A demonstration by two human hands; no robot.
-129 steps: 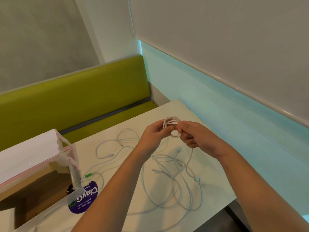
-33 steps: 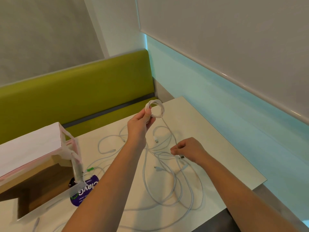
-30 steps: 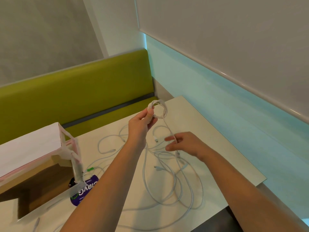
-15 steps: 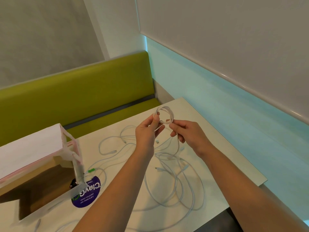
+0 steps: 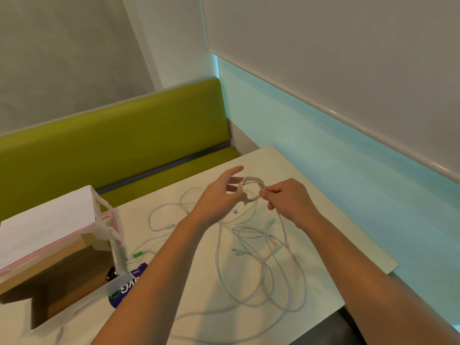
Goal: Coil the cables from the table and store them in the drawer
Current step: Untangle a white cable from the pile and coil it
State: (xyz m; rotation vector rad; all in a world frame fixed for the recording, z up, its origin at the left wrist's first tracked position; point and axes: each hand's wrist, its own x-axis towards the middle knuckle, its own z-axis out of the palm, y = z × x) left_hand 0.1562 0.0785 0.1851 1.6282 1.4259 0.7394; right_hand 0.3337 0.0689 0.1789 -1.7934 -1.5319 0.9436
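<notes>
Coil (image 5: pixel 252 189) of white cable held above bench (image 5: pixel 323 220), between our hands. Left hand (image 5: pixel 219 197) pinches coil's left side, other fingers spread. Right hand (image 5: pixel 288 200) curled, pinching coil's right side. Loose cables (image 5: pixel 261 257) tangled on bench below. Drawer (image 5: pixel 62 270) open at left.

green bench (image 5: pixel 119 145), white table (image 5: pixel 323 232), pale walls (image 5: pixel 323 46)
</notes>
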